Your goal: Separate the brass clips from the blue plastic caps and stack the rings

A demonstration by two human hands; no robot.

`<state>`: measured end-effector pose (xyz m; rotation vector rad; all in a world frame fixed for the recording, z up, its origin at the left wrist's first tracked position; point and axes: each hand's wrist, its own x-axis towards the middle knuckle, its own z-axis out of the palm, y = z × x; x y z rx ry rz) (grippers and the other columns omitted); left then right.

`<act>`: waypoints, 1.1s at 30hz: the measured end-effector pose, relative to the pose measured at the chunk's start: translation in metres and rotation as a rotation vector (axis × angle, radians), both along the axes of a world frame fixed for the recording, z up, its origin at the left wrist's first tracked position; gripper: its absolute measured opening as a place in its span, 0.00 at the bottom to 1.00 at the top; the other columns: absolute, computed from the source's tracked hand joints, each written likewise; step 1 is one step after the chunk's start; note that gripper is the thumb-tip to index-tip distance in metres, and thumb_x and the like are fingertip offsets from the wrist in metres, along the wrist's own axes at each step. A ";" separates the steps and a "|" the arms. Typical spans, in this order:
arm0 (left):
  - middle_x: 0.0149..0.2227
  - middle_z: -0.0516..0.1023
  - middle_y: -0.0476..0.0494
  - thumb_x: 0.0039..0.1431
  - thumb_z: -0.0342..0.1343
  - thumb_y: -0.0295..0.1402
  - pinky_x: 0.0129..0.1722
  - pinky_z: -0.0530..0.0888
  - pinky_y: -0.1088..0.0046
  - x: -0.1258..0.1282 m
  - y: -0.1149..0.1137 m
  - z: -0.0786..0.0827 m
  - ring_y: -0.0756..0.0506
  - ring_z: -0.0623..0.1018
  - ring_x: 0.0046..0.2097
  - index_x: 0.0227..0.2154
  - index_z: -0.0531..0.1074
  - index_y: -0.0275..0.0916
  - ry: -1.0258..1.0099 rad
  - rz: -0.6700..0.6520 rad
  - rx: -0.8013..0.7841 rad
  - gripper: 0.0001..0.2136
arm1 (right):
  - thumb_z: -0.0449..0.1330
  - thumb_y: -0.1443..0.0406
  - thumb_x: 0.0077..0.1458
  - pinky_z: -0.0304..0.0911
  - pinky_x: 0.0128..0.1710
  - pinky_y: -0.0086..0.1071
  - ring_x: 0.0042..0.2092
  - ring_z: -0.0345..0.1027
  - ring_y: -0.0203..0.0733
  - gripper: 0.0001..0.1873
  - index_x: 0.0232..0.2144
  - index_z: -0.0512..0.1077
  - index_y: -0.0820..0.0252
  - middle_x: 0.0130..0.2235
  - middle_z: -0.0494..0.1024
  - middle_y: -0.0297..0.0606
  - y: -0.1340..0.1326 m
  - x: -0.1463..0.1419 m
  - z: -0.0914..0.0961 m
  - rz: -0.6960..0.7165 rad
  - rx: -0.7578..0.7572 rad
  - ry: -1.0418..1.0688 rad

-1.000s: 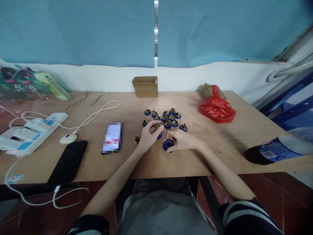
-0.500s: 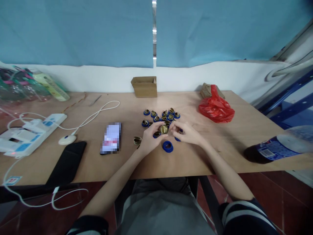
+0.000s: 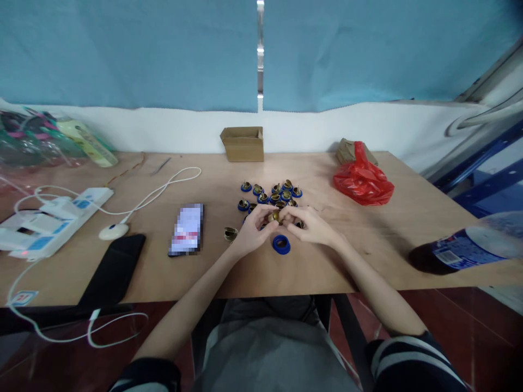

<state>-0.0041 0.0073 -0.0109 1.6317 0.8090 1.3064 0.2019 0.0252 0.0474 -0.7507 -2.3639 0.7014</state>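
Note:
Between the fingers of both hands, above the table, is a small round brass-coloured metal piece (image 3: 275,217). My left hand (image 3: 254,231) pinches it from the left with thumb and fingers. My right hand (image 3: 308,224) closes on its right side, fingertips hiding part of it. Just below the hands lies a loose blue ring (image 3: 281,244) with an open centre. Behind them stand several brass-coloured pieces seated in blue rings (image 3: 263,198), some partly hidden by my fingers. Another brass-coloured piece without a visible ring (image 3: 230,234) lies left of my left hand.
A phone with a lit screen (image 3: 187,230), a black phone (image 3: 112,270) and a white power strip (image 3: 57,223) with cables occupy the left. An open cardboard box (image 3: 244,147) stands at the back. Rightward are a red plastic bag (image 3: 363,182) and a lying drink bottle (image 3: 453,250).
My right hand has moved left, bringing its fingertips onto the brass-coloured piece. That piece has turned in my fingers, and less of its round face shows.

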 end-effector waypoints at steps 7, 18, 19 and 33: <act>0.51 0.79 0.37 0.66 0.57 0.36 0.55 0.76 0.62 -0.001 -0.001 0.002 0.43 0.79 0.52 0.52 0.73 0.39 0.029 -0.059 0.007 0.14 | 0.57 0.69 0.56 0.59 0.28 0.27 0.26 0.61 0.32 0.03 0.32 0.65 0.57 0.25 0.68 0.27 -0.004 -0.003 0.003 -0.009 -0.094 0.052; 0.51 0.79 0.36 0.66 0.58 0.38 0.54 0.77 0.61 -0.001 -0.001 0.002 0.42 0.80 0.52 0.52 0.74 0.39 0.029 -0.070 0.001 0.15 | 0.55 0.59 0.65 0.54 0.26 0.27 0.25 0.56 0.32 0.13 0.29 0.68 0.59 0.23 0.65 0.28 -0.001 -0.005 -0.001 -0.043 -0.137 0.044; 0.51 0.79 0.36 0.66 0.58 0.37 0.54 0.77 0.61 0.000 -0.002 0.003 0.42 0.80 0.52 0.52 0.74 0.40 0.032 -0.065 -0.006 0.15 | 0.55 0.60 0.64 0.52 0.26 0.27 0.25 0.54 0.32 0.15 0.26 0.66 0.58 0.23 0.63 0.27 0.000 -0.005 -0.003 -0.048 -0.123 0.045; 0.53 0.79 0.37 0.67 0.57 0.40 0.54 0.77 0.63 0.001 -0.007 0.017 0.42 0.80 0.53 0.52 0.74 0.39 0.024 0.071 -0.001 0.15 | 0.47 0.50 0.71 0.62 0.30 0.30 0.23 0.65 0.36 0.23 0.29 0.65 0.57 0.21 0.69 0.30 0.009 0.004 0.003 -0.217 -0.275 0.269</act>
